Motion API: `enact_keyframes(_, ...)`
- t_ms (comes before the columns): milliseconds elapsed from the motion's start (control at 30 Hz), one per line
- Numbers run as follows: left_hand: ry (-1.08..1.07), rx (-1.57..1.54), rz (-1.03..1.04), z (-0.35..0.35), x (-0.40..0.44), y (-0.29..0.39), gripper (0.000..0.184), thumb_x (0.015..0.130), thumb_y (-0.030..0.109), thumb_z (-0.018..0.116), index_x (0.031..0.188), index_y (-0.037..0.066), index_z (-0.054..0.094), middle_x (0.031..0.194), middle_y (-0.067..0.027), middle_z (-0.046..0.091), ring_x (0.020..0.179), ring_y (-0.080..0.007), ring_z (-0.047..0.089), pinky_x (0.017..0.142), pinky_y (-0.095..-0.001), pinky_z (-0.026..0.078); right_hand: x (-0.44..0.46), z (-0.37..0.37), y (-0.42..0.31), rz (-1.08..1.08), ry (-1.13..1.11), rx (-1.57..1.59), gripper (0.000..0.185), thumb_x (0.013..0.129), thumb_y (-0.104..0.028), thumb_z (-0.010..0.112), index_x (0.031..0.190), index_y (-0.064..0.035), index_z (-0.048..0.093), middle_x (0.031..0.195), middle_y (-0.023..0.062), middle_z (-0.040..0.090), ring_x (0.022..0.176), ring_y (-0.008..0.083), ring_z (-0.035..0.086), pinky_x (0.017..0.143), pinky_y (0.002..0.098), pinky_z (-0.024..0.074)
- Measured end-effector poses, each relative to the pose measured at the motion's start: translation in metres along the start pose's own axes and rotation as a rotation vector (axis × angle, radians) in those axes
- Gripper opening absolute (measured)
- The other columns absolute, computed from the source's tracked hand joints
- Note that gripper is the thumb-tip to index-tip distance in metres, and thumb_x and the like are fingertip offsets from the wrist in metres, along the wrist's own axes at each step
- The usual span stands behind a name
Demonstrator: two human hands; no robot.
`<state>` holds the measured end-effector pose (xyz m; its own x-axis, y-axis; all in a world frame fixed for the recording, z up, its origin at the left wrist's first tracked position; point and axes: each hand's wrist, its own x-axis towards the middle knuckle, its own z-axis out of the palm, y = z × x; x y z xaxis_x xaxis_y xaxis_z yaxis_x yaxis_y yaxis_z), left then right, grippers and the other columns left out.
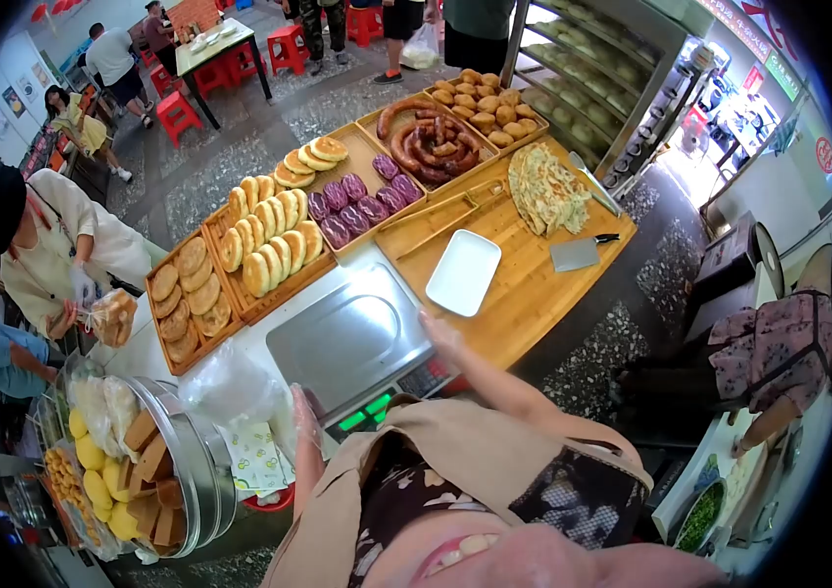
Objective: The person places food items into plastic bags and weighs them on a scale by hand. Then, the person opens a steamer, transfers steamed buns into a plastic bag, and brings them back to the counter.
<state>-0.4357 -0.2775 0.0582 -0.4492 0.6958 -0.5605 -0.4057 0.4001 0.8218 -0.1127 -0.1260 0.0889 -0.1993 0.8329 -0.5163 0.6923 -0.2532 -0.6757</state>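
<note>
A metal scale [342, 328] with a green lit display stands on the white counter. My left hand [306, 423] is at its near left corner, in what looks like a clear glove, fingers pointing forward and holding nothing visible. At the scale's right edge, beside the wooden board [524, 304], my right hand [442, 335] rests with its fingers stretched out. A white tray [463, 272] lies on the board just beyond that hand. Farther back are a stack of flatbread [545, 191] and a cleaver [576, 255]. Plastic bags [230, 382] lie left of the scale.
Wooden trays of round breads [274, 230], purple buns [357, 203] and sausages [431, 142] line the far edge. A steamer [210, 470] stands at the left. Beyond it, a gloved person [53, 245] holds a bag of bread. Another person [774, 338] works at the right.
</note>
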Motion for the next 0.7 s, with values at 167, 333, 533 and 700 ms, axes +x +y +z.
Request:
enact_keyframes(167,0.072,0.026,-0.012,0.018,-0.029,0.026,0.070,0.090,0.059,0.037,0.138,0.007,0.035,0.135,-0.0020,0.040,0.122,-0.0147,0.037,0.104,-0.0299,0.025,0.010,0.005,0.015,-0.076,0.017,0.151,0.075,0.084,-0.069,0.019,0.138,-0.0185,0.033,0.130,0.0257,0.042,0.121,0.0403,0.039,0.100,0.0441,0.0301)
enact_keyframes(333,0.036,0.056,-0.082,-0.005,-0.009,0.004,0.067,0.089,0.061,0.036,0.127,0.007,0.045,0.119,-0.0038,0.049,0.108,-0.0157,0.045,0.092,-0.0284,0.033,0.048,0.024,0.056,-0.132,0.037,0.165,0.073,0.088,-0.065,0.014,0.141,-0.0173,0.029,0.130,0.0229,0.045,0.123,0.0374,0.039,0.102,0.0414,0.0269)
enact_keyframes(533,0.084,-0.134,-0.114,-0.046,0.004,-0.044,0.053,0.091,0.054,0.037,0.095,0.005,0.058,0.076,-0.0026,0.055,0.063,-0.0150,0.052,0.053,-0.0274,0.041,-0.001,-0.004,0.018,0.342,0.030,0.649,0.078,0.084,-0.067,0.033,0.107,0.0031,0.057,0.091,0.0140,0.059,0.076,0.0221,0.054,0.071,0.0341,0.0471)
enact_keyframes(700,0.139,-0.196,-0.193,-0.071,0.012,-0.075,0.038,0.093,0.035,0.040,0.084,0.002,0.057,0.062,-0.0035,0.050,0.049,-0.0147,0.046,0.043,-0.0272,0.038,0.000,-0.012,0.043,0.399,-0.068,0.682,0.088,0.086,-0.067,0.023,0.116,0.0114,0.051,0.115,0.0256,0.055,0.100,0.0352,0.056,0.088,0.0405,0.0444)
